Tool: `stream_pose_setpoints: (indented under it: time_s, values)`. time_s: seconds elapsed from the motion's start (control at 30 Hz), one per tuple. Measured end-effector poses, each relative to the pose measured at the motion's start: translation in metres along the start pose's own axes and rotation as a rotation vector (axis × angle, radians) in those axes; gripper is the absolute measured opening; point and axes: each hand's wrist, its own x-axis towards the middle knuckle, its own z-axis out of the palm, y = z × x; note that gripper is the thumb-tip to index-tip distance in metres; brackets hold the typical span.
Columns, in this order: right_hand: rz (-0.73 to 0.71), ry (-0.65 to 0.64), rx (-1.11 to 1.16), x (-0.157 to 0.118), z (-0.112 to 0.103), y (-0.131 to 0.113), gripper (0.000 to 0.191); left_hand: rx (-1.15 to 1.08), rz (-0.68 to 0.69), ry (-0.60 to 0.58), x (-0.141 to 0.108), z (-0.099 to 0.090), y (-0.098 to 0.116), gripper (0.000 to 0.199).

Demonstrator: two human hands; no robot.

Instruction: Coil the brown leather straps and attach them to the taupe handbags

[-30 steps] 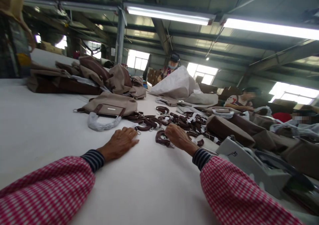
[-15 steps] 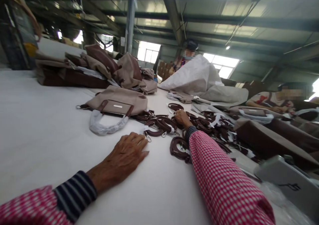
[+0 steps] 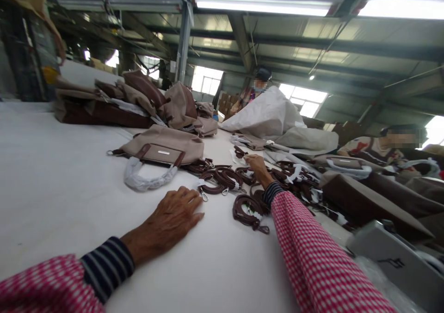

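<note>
My left hand (image 3: 169, 220) lies flat on the white table (image 3: 69, 197), palm down with its fingers spread a little, holding nothing. Farther out, my right hand (image 3: 258, 166) is closed with thumb and fingers together at a dark brown strap (image 3: 240, 151) at the far side of the strap pile. Coiled brown straps (image 3: 222, 179) with metal clips and white wrapping lie between my hands. One separate coil (image 3: 247, 210) rests nearer me, below my right wrist. A taupe handbag (image 3: 164, 144) with a wrapped handle lies beyond my left hand.
Stacked bags (image 3: 104, 105) fill the back left. More bags (image 3: 371, 202) and a grey box (image 3: 395, 253) stand at the right. A person (image 3: 258, 88) is behind white sheeting (image 3: 270, 114), and another person (image 3: 378, 146) sits at the far right.
My right hand has shifted slightly right, and the strap at its fingertips has changed from a round coil to a bunched shape. My left hand stays on the table. The view has tilted up slightly.
</note>
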Motion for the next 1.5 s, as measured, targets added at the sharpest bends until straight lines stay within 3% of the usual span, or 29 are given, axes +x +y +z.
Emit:
stream_pose_setpoints:
  time_s: [0.1,0.2,0.27,0.37,0.4,0.47,0.57,0.63,0.73,0.83,0.9,0.97,1.07,1.13,1.23,1.5]
  values:
    - [0.026,0.056,0.185,-0.015,-0.047,-0.017,0.040,0.001,-0.011,0.008,0.001,-0.004,0.001,0.027]
    - [-0.010,0.059,0.425,-0.058,-0.102,-0.043,0.045,-0.029,-0.011,0.116,0.006,-0.009,-0.003,0.036]
    - [-0.044,-0.015,0.643,-0.106,-0.133,-0.064,0.042,-0.075,-0.011,0.275,0.009,-0.014,-0.005,0.046]
    - [-0.099,-0.184,0.702,-0.200,-0.157,-0.098,0.033,-0.179,0.025,0.474,0.009,-0.026,0.008,0.064]
    - [-0.087,-0.227,0.718,-0.233,-0.160,-0.108,0.031,-0.222,0.067,0.461,0.006,-0.031,0.018,0.071]
    - [-0.059,-0.347,0.747,-0.295,-0.162,-0.125,0.028,-0.296,0.206,0.268,-0.001,-0.042,0.047,0.079]
    - [-0.003,-0.527,0.787,-0.363,-0.159,-0.137,0.028,-0.306,0.434,-0.113,-0.016,-0.057,0.095,0.060]
    - [0.027,-0.564,0.844,-0.386,-0.156,-0.136,0.025,-0.268,0.500,-0.223,-0.024,-0.061,0.118,0.046]
    - [0.093,-0.484,1.017,-0.397,-0.150,-0.128,0.017,-0.153,0.442,-0.233,-0.030,-0.059,0.133,0.032]
    - [0.335,-0.343,1.126,-0.395,-0.141,-0.123,0.022,-0.049,0.340,-0.171,-0.025,-0.054,0.138,0.015]
    - [0.549,-0.260,1.139,-0.390,-0.134,-0.121,0.027,-0.188,0.243,-0.164,-0.017,-0.053,0.141,0.012]
    - [0.661,-0.196,1.133,-0.383,-0.128,-0.120,0.033,-0.517,0.123,-0.190,-0.007,-0.053,0.143,0.016]
    - [0.650,-0.043,1.114,-0.368,-0.121,-0.117,0.038,-0.983,0.039,-0.194,0.003,-0.052,0.143,0.028]
    - [0.641,0.079,1.108,-0.358,-0.116,-0.115,0.040,-1.084,0.033,-0.186,0.001,-0.048,0.142,0.032]
    - [0.628,0.135,1.129,-0.346,-0.110,-0.116,0.046,-1.034,-0.008,-0.221,-0.010,-0.044,0.138,0.033]
    - [0.473,0.031,1.136,-0.332,-0.102,-0.121,0.035,-0.767,0.071,-0.273,-0.020,-0.045,0.138,0.041]
